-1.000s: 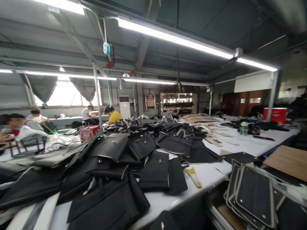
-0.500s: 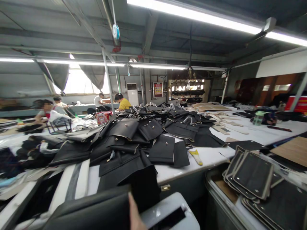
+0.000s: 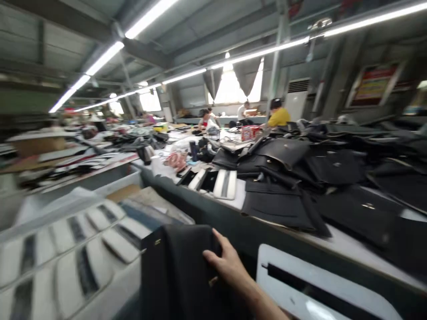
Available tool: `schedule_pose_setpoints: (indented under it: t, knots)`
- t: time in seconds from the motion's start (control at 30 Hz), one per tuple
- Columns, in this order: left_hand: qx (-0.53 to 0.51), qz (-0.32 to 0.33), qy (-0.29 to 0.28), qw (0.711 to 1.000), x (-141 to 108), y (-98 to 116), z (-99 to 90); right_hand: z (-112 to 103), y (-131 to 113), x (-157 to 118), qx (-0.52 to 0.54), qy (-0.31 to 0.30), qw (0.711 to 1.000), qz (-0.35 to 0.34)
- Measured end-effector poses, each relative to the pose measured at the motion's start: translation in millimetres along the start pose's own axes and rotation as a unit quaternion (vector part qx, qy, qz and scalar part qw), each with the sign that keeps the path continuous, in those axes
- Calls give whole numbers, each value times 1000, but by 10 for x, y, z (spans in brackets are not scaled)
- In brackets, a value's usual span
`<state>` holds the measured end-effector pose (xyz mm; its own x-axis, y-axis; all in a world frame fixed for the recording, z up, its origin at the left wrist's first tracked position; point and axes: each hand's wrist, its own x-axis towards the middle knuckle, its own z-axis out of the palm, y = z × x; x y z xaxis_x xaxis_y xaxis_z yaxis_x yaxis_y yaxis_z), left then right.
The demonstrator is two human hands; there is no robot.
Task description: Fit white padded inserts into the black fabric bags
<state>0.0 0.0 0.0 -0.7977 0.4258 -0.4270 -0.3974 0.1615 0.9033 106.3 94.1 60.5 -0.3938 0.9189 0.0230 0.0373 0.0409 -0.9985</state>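
My right hand (image 3: 227, 260) reaches in from the lower right and grips the upper right edge of a black leather-like bag piece (image 3: 180, 266), thumb on the near face. The piece hangs upright at the bottom centre, with small gold-coloured metal fittings on it. My left hand does not show. Just right of my forearm is a white board (image 3: 316, 284) with a black strip on it. Beyond, many black bag pieces (image 3: 276, 200) lie heaped on the white-topped table (image 3: 239, 202).
At the lower left, white and dark strips (image 3: 63, 249) lie in rows on a surface. White strips (image 3: 225, 184) sit near the table edge. Further back are a red box (image 3: 250, 132) and a person in yellow (image 3: 279, 116).
The view has swung left, bringing the rows of strips into sight. More of my right hand and forearm shows, and the black piece now hangs upright at the bottom centre.
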Motion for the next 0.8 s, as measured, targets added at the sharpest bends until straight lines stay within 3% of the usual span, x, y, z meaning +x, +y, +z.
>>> schedule_pose_setpoints:
  t: [0.07,0.17,0.27,0.37,0.63,0.8]
  knots:
    - [-46,-3,28,999,-59,-112,-398,-8,207,-58,-24,-11,999,33]
    - [-145,4,-59,988,-135,-311,-555,-104,463,-277,-15,-11,996,87]
    - [-190,8,-148,971,-138,-426,-402,-238,515,-540,-41,82,991,95]
    - [-164,9,-194,967,-123,-410,-230,-309,383,-666,-90,154,983,40]
    - [-28,95,-289,952,-24,-136,31,-503,149,-474,-198,134,970,-49]
    - [-4,163,-227,960,-68,-153,238,-596,126,-341,-201,111,973,-19]
